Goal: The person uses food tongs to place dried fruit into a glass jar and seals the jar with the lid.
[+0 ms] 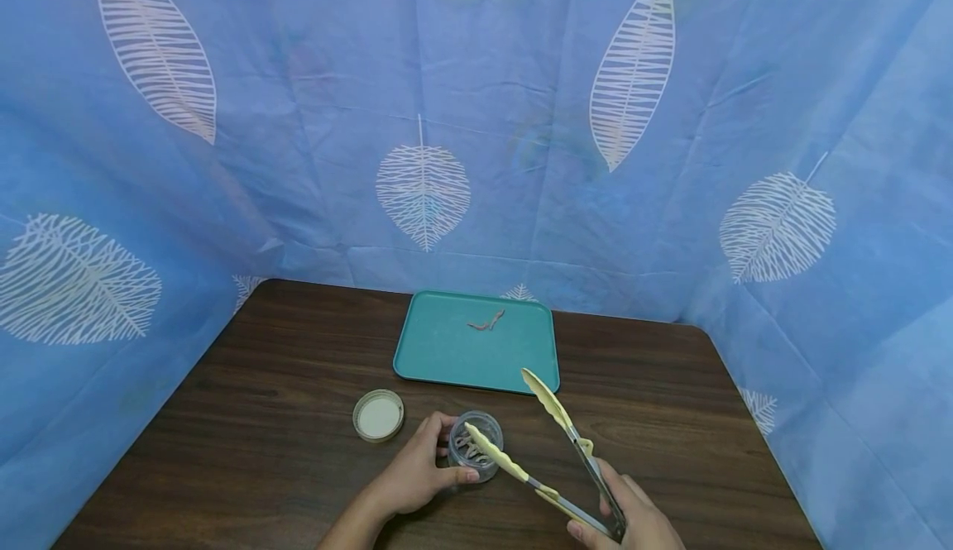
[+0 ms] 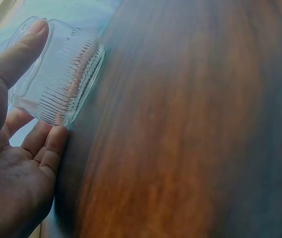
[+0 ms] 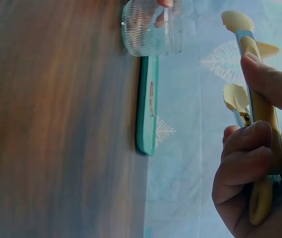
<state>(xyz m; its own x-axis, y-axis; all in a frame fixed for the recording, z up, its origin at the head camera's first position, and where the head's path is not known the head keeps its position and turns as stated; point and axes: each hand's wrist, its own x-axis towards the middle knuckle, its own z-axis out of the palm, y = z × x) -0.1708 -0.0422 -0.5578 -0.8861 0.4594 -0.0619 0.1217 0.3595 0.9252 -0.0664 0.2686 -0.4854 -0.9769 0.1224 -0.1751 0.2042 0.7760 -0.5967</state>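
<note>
With its thumb on one side and fingers on the other, my left hand (image 1: 419, 469) holds a clear jar (image 1: 487, 428) upright on the table. Several pinkish-brown, worm-like strips (image 1: 469, 451) lie inside the jar. A pair of tongs (image 3: 264, 109) with cream tips and metal arms is gripped in my right hand (image 1: 633, 509). The tongs' arms are spread wide; one tip appears over the jar's mouth, the other points toward the tray. Nothing shows between the tips. In the left wrist view the ribbed jar (image 2: 66, 74) sits between thumb and fingers.
Behind the jar lies a teal tray (image 1: 447, 351) bearing a few similar thin strips (image 1: 487, 321). A round jar lid (image 1: 378, 415) rests on the dark wooden table (image 1: 298, 385), left of the jar. A blue leaf-patterned cloth (image 1: 506, 203) hangs around the table's back and sides.
</note>
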